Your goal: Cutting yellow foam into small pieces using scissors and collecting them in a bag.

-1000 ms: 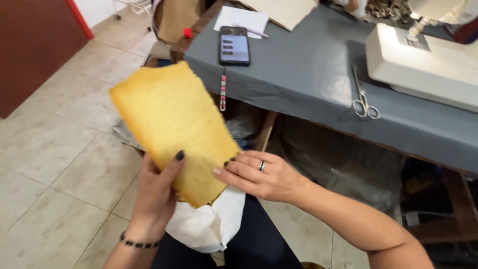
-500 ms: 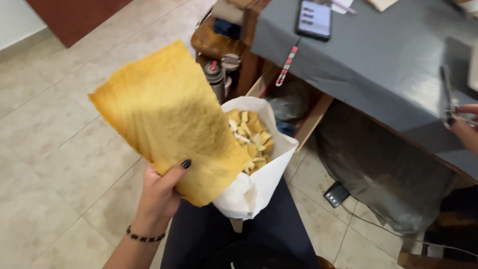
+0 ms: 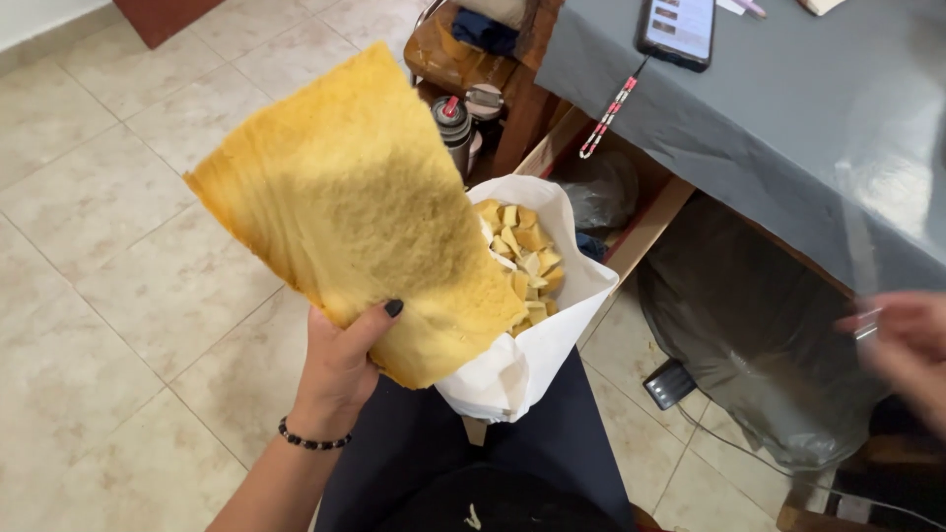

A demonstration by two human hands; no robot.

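The left hand (image 3: pixel 340 360) has its grip clamped on the lower edge of a yellow foam sheet (image 3: pixel 360 207), thumb on the near face, holding it up and tilted toward eleven o'clock. Just behind the sheet at three o'clock, on the lap, sits a white bag (image 3: pixel 537 345) full of yellow foam pieces (image 3: pixel 522 251), its mouth open and partly covered by the sheet. The right hand (image 3: pixel 902 345) is blurred at the far right, near the table (image 3: pixel 788 138) edge; something thin and shiny seems to be in it, but I cannot tell whether its grip is closed.

As I judge it, the one-sided hold could let the floppy sheet sag or slip, and a nudge could tip the bag and spill its pieces.

Open floor lies from seven to eleven o'clock. From one to four o'clock the table edge, a phone (image 3: pixel 680 28) with a beaded strap overhanging, and a dark plastic bag (image 3: pixel 759 335) below crowd the space.
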